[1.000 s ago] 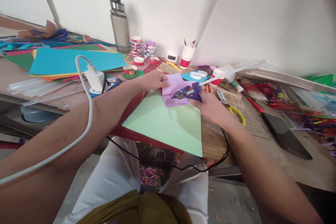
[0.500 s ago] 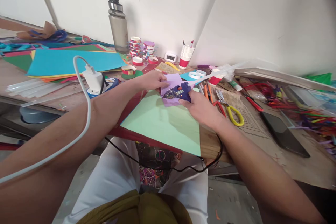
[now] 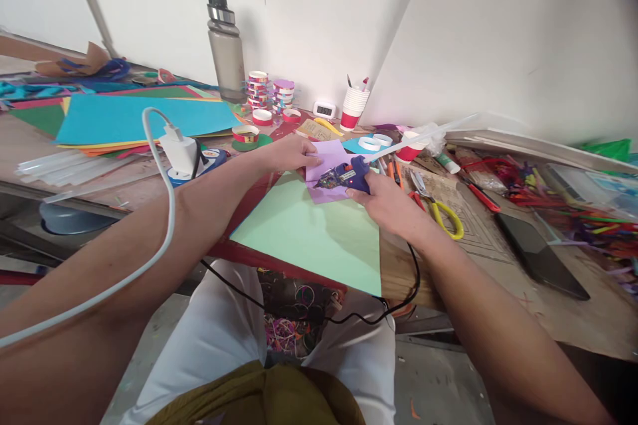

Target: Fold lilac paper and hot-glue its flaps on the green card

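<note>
head view: right hand curls around glue gun over purple paper.

This is looking like a craft workshop, for coloured paper is lying piled on a cluttered table, a glue gun is showing a red light, scissors are resting nearby, and bright scraps are lying below.
</note>
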`<state>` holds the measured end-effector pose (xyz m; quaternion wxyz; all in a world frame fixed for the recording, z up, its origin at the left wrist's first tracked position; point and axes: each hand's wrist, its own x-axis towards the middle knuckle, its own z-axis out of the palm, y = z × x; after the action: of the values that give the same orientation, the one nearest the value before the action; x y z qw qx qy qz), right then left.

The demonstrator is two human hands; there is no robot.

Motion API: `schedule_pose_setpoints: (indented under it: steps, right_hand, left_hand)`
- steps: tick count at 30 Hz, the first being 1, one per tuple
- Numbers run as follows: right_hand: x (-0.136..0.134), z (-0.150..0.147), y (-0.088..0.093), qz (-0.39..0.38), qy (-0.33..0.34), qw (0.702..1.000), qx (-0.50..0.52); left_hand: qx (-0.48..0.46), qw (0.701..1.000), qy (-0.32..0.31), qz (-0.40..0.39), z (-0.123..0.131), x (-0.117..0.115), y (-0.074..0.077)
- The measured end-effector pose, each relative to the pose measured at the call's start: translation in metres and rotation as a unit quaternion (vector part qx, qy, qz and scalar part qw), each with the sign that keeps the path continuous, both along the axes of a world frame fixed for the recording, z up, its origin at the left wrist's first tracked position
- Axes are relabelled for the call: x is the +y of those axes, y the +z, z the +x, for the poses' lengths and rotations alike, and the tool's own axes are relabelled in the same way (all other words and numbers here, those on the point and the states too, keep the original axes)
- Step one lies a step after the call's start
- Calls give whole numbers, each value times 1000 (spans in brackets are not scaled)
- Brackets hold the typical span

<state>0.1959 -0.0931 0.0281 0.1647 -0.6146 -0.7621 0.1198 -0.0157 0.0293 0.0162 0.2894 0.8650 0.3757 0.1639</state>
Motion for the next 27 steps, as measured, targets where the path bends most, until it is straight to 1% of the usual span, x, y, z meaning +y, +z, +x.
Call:
schedule_pose_setpoints:
  steps: [3,8,10,14,16,19,24,27]
  right_hand:
    - [-4,11,4,-1,-14,1000,2]
    - [-6,26,8,20,-68,996,-51]
    - [-5,25,7,18,-69,996,-50]
    - [-4,16,3,8,-49,999,-10]
    - [-2,17,3,10,-48,999,-8]
    - [1,30,5,2,-62,998,-16]
    - [7,62,12,-11,-112,993,-35]
    - [10,72,14,-21,-132,990,-38]
  left_hand:
    - [-11,1000,-12,-1,-1,1,-2]
    - [-11,1000,-17,-5,-1,1,0]
    - [-8,1000,-14,-1,-1,0,1]
    - [-11,1000,-17,-2,-1,-1,1]
    - [-14,1000,-20,-6,-1,-1,1]
    - [-8,1000,-25,7,-1,-3,3]
    - [25,999,-26,41,1,-7,7]
    - [34,998,-34,46,1,-6,8]
